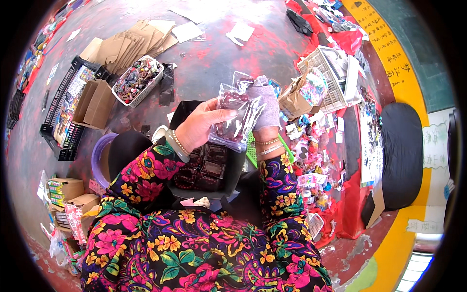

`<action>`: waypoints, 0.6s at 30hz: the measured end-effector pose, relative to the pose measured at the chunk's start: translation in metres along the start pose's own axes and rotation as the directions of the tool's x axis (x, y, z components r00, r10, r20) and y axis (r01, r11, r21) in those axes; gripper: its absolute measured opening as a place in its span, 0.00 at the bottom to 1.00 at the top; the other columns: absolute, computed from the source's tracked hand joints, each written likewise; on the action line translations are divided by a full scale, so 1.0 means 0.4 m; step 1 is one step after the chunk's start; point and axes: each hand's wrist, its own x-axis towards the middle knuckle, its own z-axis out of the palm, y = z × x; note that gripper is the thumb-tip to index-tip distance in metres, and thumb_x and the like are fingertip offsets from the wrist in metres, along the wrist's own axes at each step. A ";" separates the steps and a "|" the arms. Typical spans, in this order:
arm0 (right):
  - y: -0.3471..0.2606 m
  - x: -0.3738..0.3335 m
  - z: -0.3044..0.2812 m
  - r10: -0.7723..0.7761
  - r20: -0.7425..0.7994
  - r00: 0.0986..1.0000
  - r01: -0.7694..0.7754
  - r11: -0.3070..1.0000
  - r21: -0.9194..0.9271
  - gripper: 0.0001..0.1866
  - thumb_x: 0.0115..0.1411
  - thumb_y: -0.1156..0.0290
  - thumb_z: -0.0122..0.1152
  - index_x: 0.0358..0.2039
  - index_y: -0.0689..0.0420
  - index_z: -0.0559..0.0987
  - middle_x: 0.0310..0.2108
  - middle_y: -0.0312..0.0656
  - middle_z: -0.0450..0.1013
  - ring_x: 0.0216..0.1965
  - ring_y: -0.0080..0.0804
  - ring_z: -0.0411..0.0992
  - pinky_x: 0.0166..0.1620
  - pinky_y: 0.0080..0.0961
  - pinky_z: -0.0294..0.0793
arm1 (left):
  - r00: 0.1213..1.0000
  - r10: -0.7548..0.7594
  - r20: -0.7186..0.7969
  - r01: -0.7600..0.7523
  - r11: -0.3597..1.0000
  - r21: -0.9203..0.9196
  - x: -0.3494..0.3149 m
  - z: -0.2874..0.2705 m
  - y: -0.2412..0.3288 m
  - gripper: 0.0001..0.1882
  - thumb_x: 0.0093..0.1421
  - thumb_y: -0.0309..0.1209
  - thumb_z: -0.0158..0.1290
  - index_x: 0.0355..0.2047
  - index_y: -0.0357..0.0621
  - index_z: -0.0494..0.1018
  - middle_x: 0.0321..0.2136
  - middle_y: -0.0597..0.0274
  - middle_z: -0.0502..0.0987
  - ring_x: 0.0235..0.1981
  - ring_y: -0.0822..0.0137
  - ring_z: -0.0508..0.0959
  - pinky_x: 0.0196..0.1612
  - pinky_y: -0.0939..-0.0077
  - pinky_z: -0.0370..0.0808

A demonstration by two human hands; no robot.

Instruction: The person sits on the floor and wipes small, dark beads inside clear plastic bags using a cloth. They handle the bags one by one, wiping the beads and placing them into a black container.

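Note:
My left hand (pixel 200 123) grips clear plastic packets (pixel 232 117) with dark red beads inside, thumb on top. A greyish-purple cloth (pixel 265 100) wraps my right hand (pixel 266 113) and hides its fingers. The cloth touches the packets' right edge; another clear packet (pixel 242 79) shows just beyond them. Below my hands, a black bin (pixel 232 177) stands between my legs. Inside lie more packets of dark red beads (pixel 212 163), partly covered by my left forearm.
At the left are a white basket of hair ties (pixel 140 80), a black crate (pixel 62 131), a purple ring-shaped rim (pixel 98 158) and flattened cardboard (pixel 131 46). Small colourful goods (pixel 314 165) crowd the right, near a green basket (pixel 252 151), a cardboard box (pixel 296 100) and a white crate (pixel 335 90).

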 end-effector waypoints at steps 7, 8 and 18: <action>0.026 -0.004 0.019 0.372 0.094 0.924 -0.360 0.756 0.547 0.16 0.64 0.60 0.40 0.36 0.57 0.73 0.32 0.40 0.74 0.31 0.29 0.72 0.36 0.25 0.73 | 0.994 0.096 -0.050 -0.100 0.993 -0.068 0.020 -0.033 -0.028 0.13 0.56 0.24 0.52 0.42 0.37 0.71 0.35 0.62 0.76 0.34 0.73 0.76 0.40 0.77 0.73; 0.001 -0.001 0.004 0.472 0.311 0.825 -0.497 0.343 0.797 0.17 0.64 0.58 0.39 0.38 0.57 0.73 0.33 0.40 0.75 0.32 0.29 0.73 0.37 0.26 0.73 | 0.997 0.074 -0.034 -0.079 0.980 -0.182 0.009 -0.018 -0.005 0.13 0.56 0.24 0.51 0.42 0.37 0.70 0.35 0.61 0.76 0.34 0.71 0.77 0.40 0.76 0.74; -0.084 -0.031 0.018 0.287 0.500 0.817 -0.486 -0.124 0.865 0.15 0.64 0.61 0.44 0.42 0.57 0.73 0.35 0.38 0.75 0.33 0.29 0.74 0.39 0.26 0.75 | 0.987 0.160 0.003 -0.157 0.972 -0.173 0.021 -0.025 -0.021 0.18 0.58 0.29 0.50 0.49 0.39 0.66 0.41 0.62 0.73 0.41 0.69 0.75 0.44 0.71 0.72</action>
